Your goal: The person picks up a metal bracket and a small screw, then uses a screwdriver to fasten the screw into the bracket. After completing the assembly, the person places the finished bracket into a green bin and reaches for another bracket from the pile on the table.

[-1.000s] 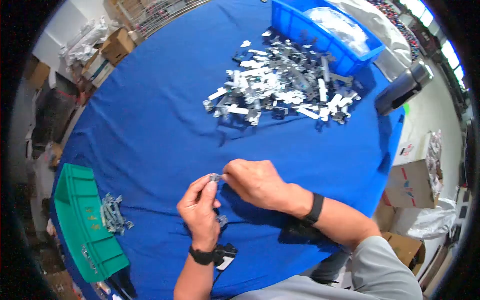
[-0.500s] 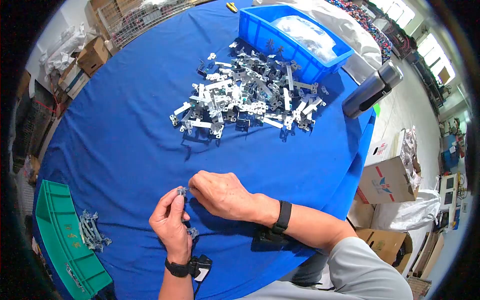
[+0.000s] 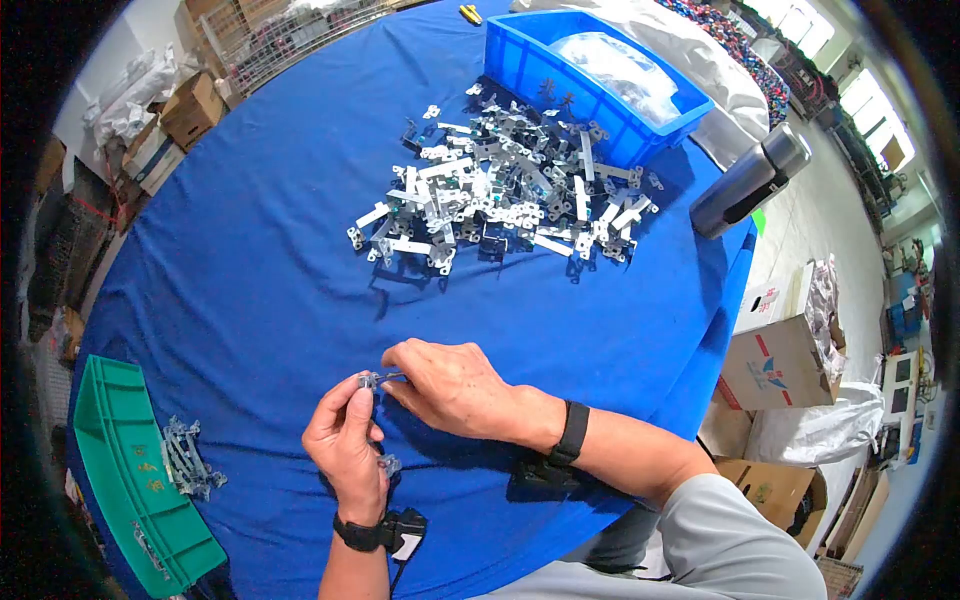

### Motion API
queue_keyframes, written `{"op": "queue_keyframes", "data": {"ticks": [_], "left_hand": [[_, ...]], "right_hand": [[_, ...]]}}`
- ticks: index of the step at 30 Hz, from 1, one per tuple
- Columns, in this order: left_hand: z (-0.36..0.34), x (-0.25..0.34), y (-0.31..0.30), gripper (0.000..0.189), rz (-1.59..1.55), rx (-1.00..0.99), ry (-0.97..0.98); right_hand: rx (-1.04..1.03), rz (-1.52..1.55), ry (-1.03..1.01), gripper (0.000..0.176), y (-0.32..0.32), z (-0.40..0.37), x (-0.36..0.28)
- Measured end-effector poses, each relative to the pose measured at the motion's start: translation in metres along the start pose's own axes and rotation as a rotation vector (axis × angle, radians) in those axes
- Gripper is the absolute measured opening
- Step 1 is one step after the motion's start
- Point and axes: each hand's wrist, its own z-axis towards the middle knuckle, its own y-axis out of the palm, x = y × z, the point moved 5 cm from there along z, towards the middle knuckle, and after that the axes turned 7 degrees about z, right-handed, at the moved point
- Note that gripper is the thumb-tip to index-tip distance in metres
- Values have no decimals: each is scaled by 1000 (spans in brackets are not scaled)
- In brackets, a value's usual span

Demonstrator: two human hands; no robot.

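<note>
Pinching metal part (image 3: 367, 381), left fingers (image 3: 357, 406) closed, right fingers (image 3: 408, 358) gripping rod (image 3: 393, 377), long axis leftward

Shiny metal is seen in the parts (image 3: 500, 190); glossy blue plastic in the bin (image 3: 600, 98); smooth, brushed metal in the flask (image 3: 745, 185); matt, wrinkled cloth underneath (image 3: 270, 270).

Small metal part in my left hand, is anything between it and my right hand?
Nothing visible blocks the way; only a thin rod spans from your right hand to the small metal part.
</note>
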Motion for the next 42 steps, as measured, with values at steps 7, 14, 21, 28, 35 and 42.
{"op": "queue_keyframes", "data": {"ticks": [7,14,21,28,35,42], "left_hand": [[-1,0,1,17,-1,6,-13],[-1,0,1,17,-9,10,-24],[0,0,0,17,-6,7,-23],[0,0,0,17,-15,16,-26],[0,-1,1,17,3,18,-10],[-1,0,1,17,0,20,-12]], "right_hand": [[-68,-56,2,16,4,-1,5],[7,45,9,17,3,0,6],[-5,-4,5,17,2,2,2],[-87,-64,12,18,5,0,7],[-54,16,40,17,4,1,6],[-35,23,49,16,4,1,6]]}}
